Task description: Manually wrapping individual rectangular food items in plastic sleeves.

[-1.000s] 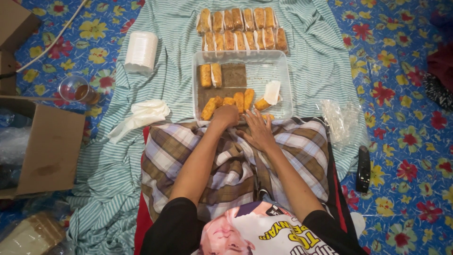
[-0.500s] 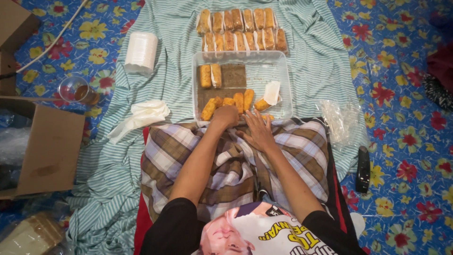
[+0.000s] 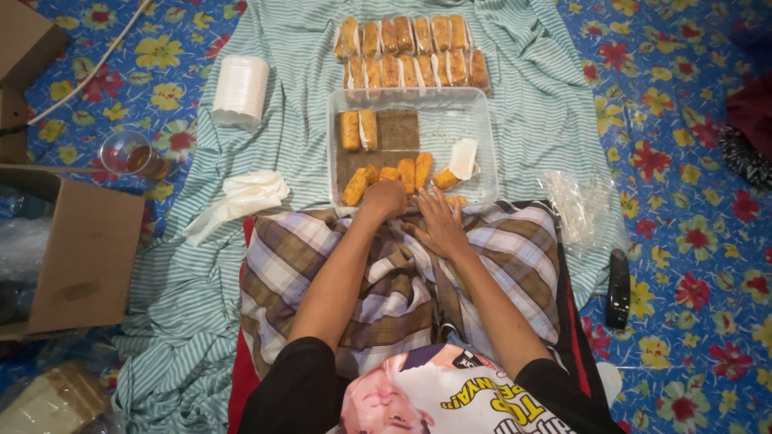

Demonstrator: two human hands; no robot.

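Brown cardboard box lies open at left; clear tray sits centre.

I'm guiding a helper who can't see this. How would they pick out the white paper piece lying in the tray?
Start at the clear plastic tray on the striped green cloth, just beyond the person's knees. Look to its right side, right of the row of golden fried rolls. There lies the white paper piece, the tray's only pale, flat item.
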